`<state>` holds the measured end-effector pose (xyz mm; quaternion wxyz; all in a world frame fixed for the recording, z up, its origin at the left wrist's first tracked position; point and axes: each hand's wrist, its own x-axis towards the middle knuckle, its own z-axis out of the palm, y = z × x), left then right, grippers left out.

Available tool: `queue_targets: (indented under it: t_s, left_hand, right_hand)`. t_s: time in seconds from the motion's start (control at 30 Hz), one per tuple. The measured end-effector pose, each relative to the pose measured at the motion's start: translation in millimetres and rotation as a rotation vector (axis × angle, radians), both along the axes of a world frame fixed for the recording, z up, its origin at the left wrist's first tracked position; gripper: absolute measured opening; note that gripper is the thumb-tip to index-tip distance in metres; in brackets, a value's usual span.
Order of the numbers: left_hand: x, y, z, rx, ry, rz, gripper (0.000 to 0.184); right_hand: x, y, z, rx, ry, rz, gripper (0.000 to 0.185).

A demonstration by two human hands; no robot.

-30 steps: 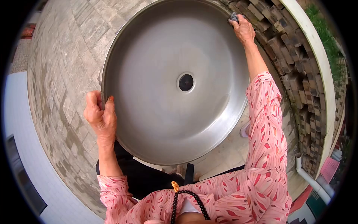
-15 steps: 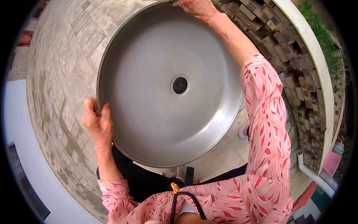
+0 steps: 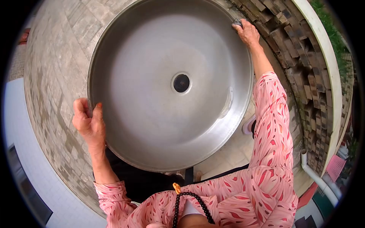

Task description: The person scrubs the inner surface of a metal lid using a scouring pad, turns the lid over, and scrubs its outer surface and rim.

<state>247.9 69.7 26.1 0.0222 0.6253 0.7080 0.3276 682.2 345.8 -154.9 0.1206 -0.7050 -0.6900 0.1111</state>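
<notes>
A wide, round, shallow grey metal basin [image 3: 144,95] with a dark round opening in its middle fills the centre of the view. A little water glistens inside it on the right. My left hand [image 3: 89,121] is closed on its left rim, with the thumb on the inner side. At the upper right rim, my right hand [image 3: 248,32] is closed on a small dark grey scrubbing pad [image 3: 237,23], pressed to the rim. The pad is mostly hidden by the fingers, so its material is unclear.
Grey stone paving [image 3: 57,76] lies around the basin. Stacked bricks [image 3: 304,83] line the right side beside a pale curb. A white pipe [image 3: 319,180] and a pink basket [image 3: 335,167] are at the lower right. My dark-clothed legs [image 3: 129,174] are under the near rim.
My right hand has moved along the rim from the top to the upper right. The basin has shifted slightly left and up toward the camera, my left hand staying on its rim.
</notes>
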Motion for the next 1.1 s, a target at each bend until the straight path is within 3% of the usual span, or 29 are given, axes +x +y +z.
queue_targets:
  t_s: [0.3,0.4,0.53,0.63,0.73,0.8,0.87,0.97,1.0,1.1]
  left_hand:
    - [7,0,4,-0.007,-0.049,0.03,0.019]
    - [9,0,5,-0.039,-0.068,0.056,0.022]
    - [-23,-3,-9,-0.11,-0.112,0.049,0.026]
    - [-33,1,-10,-0.229,-0.289,0.145,0.029]
    - [-42,11,-22,-0.294,-0.269,0.162,0.021]
    - [-32,17,-24,-0.305,-0.419,0.188,0.015]
    - [-62,17,-35,-0.373,-0.461,0.162,0.018]
    - [-86,27,-33,-0.376,-0.362,0.152,0.02]
    - [-104,29,-34,-0.369,-0.338,0.175,0.02]
    - [-118,46,-23,-0.192,-0.493,0.067,0.018]
  right_hand:
    - [81,-190,-94,-0.183,0.195,-0.465,0.044]
    - [76,-201,-94,-0.162,0.227,-0.508,0.039]
    - [70,-159,-88,-0.095,0.243,-0.416,0.032]
    - [60,-115,-77,-0.023,0.207,-0.343,0.03]
    - [47,-73,-61,0.079,0.216,-0.323,0.031]
    - [41,-48,-48,0.121,0.173,-0.289,0.04]
    - [45,-14,-82,0.423,0.087,-0.248,0.028]
    - [27,1,-24,0.439,0.336,-0.239,0.024]
    - [26,8,-18,0.568,0.325,-0.204,0.022]
    - [24,19,16,0.532,0.404,-0.21,0.022]
